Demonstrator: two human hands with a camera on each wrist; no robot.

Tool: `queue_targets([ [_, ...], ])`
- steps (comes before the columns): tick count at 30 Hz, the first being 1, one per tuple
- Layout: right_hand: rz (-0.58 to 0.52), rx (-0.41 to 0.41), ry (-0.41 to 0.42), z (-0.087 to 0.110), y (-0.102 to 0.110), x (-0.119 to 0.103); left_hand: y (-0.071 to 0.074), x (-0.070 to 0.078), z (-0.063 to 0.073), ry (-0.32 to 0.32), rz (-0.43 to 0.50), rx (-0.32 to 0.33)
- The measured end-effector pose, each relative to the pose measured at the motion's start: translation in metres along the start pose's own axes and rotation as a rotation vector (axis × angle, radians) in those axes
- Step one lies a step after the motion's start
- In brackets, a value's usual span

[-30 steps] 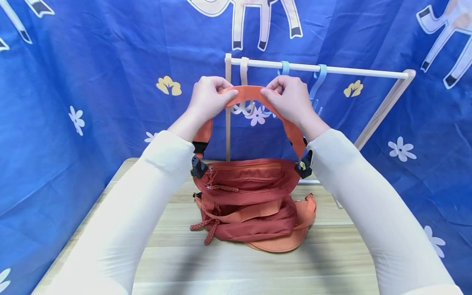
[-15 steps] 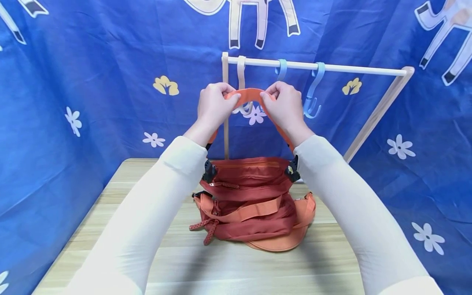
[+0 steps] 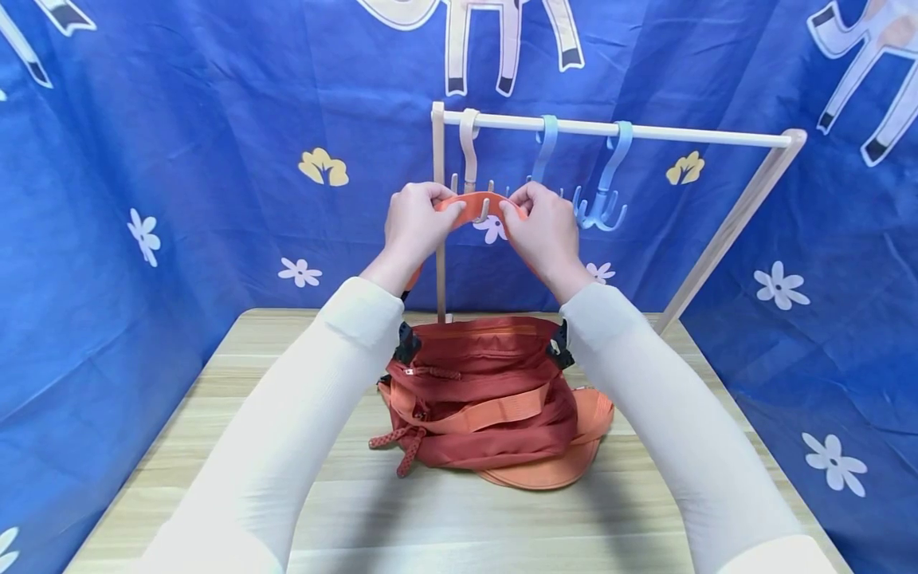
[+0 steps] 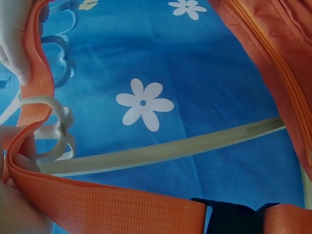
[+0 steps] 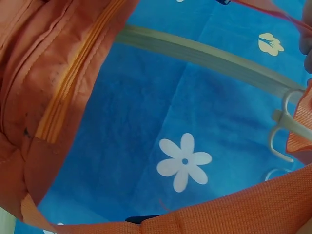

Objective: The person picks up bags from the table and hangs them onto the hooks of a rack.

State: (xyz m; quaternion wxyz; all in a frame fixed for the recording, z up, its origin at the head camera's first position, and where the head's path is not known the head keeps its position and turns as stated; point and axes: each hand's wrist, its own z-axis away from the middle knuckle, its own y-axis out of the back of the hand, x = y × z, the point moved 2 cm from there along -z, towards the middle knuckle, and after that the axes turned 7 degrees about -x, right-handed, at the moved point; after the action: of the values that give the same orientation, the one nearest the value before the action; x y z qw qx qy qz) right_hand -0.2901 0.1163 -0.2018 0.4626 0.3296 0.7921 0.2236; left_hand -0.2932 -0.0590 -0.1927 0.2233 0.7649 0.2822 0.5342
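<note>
In the head view, an orange webbing strap (image 3: 469,209) arches between my hands. My left hand (image 3: 417,219) pinches its left part, thumb in front. My right hand (image 3: 543,227) pinches the right part a short way off. One prong of the cream multi-prong hook (image 3: 485,209) stands in front of the strap between them. From the strap hangs a red zipped bag (image 3: 480,355), joined by black buckles (image 3: 407,343). In the left wrist view, the strap (image 4: 36,85) runs behind a curved prong. My fingers hide parts of the strap in both wrist views.
The rack's white bar (image 3: 703,139) also carries two blue hooks (image 3: 601,209). On the wooden table (image 3: 344,510) lies red fabric with its own orange strap (image 3: 502,410), perhaps a second bag. An orange cap (image 3: 545,474) sticks out under it. A blue printed curtain (image 3: 215,159) stands behind.
Both hands have moved slightly closer together and then lower, with the strap. The hook's prong now shows in front of the strap. The bag has dropped slightly.
</note>
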Motion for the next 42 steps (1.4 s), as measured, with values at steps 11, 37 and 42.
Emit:
queue_targets([
  [11, 0.033, 0.016, 0.009, 0.004, -0.011, 0.011, -0.006, -0.011, 0.003, 0.007, 0.013, -0.021],
  [37, -0.162, 0.037, 0.242, 0.061, -0.04, 0.045, -0.002, -0.07, 0.042, -0.122, 0.128, -0.091],
  [42, -0.224, -0.019, 0.246, 0.075, -0.049, 0.051, -0.01, -0.086, 0.056, -0.106, 0.158, -0.142],
])
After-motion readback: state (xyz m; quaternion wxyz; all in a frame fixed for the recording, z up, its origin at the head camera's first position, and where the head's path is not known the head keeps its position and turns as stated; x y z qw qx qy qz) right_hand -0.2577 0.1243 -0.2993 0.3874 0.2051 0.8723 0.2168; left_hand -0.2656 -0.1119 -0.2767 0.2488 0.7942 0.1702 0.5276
